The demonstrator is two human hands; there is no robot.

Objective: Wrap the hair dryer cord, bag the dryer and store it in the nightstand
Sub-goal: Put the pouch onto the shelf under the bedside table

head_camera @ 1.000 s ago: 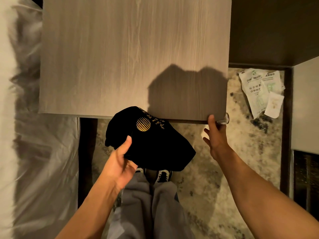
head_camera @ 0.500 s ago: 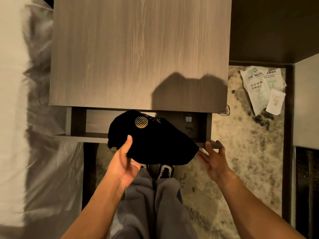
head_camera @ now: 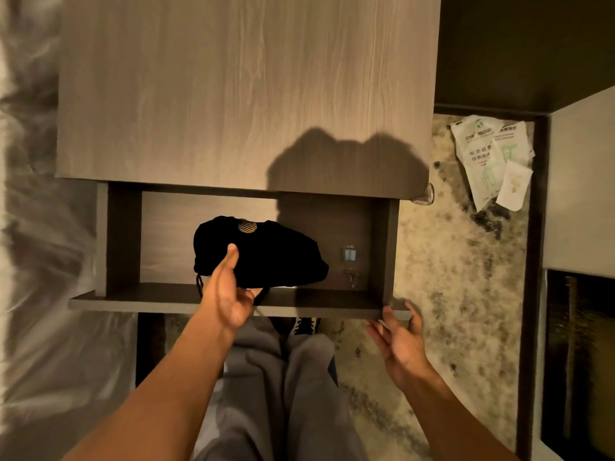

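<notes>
The black drawstring bag (head_camera: 266,252) with a gold round logo bulges with something inside; the dryer itself is hidden. My left hand (head_camera: 229,291) grips the bag's near left edge, thumb on top, and holds it over the inside of the open nightstand drawer (head_camera: 233,302). A drawstring dangles by the drawer's front panel. My right hand (head_camera: 399,341) curls its fingers around the right end of the drawer front. The nightstand top (head_camera: 246,88) is grey wood grain.
A small blue-white item (head_camera: 348,254) and a clear knob-like piece lie in the drawer's right part. White bedding (head_camera: 30,227) is at left. Paper packets (head_camera: 492,158) lie on the speckled carpet at right. My grey trouser legs and shoes are below.
The drawer went from shut to fully pulled out by my right hand. My left hand carried the bag forward from in front of the nightstand to over the drawer's inside.
</notes>
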